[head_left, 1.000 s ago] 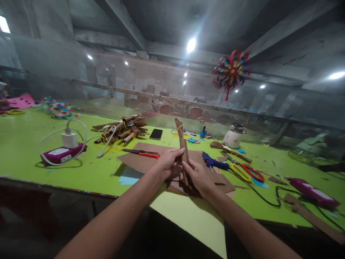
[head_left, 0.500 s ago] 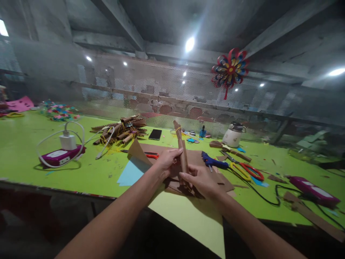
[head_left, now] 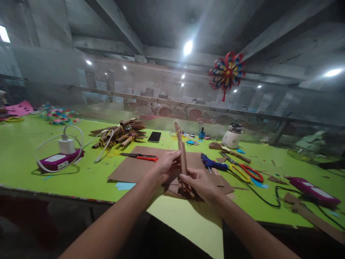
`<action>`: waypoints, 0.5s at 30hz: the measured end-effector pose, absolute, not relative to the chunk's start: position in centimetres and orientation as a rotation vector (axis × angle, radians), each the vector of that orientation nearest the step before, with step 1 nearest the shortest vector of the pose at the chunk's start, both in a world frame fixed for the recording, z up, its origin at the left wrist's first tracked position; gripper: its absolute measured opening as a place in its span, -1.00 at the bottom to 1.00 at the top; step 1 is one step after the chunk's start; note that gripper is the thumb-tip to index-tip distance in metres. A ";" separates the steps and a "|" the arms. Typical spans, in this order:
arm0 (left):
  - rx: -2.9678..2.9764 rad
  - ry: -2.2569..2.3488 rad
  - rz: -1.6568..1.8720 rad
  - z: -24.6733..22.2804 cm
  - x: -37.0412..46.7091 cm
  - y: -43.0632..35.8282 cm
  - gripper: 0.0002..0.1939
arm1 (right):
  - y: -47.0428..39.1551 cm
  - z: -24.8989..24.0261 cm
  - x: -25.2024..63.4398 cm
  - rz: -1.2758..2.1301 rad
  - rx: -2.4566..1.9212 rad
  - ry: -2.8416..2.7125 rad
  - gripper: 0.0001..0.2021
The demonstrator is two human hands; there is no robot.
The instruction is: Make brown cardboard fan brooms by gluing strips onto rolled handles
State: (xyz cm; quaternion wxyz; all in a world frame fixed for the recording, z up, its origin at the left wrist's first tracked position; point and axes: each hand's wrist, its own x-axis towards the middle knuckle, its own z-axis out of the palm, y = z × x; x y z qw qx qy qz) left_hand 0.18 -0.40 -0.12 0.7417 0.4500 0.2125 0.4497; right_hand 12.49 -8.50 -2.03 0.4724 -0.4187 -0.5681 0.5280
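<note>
A rolled brown paper tube (head_left: 183, 158), with a yellow tie near its top, stands nearly upright between my hands. My left hand (head_left: 169, 164) grips it from the left side, thumb and fingers pressed to the paper. Lower down on the right, my right hand (head_left: 198, 181) pinches the tube near its bottom. Brown paper sheets (head_left: 134, 169) lie flat beneath and beside the hands, with red-handled scissors (head_left: 147, 157) on top. A pale yellow-green sheet (head_left: 188, 219) hangs over the table's front edge below my hands.
Brown rolls (head_left: 121, 135) are piled back left near a phone (head_left: 154, 137). On the right are a blue glue gun (head_left: 212, 163), more scissors (head_left: 246, 172), a white jug (head_left: 232, 136) and a purple power strip (head_left: 314, 190) with a black cord. Another purple strip (head_left: 60, 158) is left.
The raised corner of the brown sheet left of my hands now lies flat, covering most of the blue paper and showing the red-handled scissors fully. Both hands keep their hold on the tube.
</note>
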 end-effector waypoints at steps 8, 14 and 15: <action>1.069 0.496 0.946 -0.1 -0.1 -0.5 -0.79 | -8.3 -2.3 12.8 1.264 -1.053 -1.375 -0.63; 1.077 0.516 0.928 0.0 -0.1 -0.7 -0.83 | -8.3 -1.9 13.0 1.262 -1.066 -1.369 -0.63; 1.082 0.516 0.926 0.1 -0.1 -0.7 -0.83 | -8.3 -1.9 13.1 1.265 -1.058 -1.377 -0.64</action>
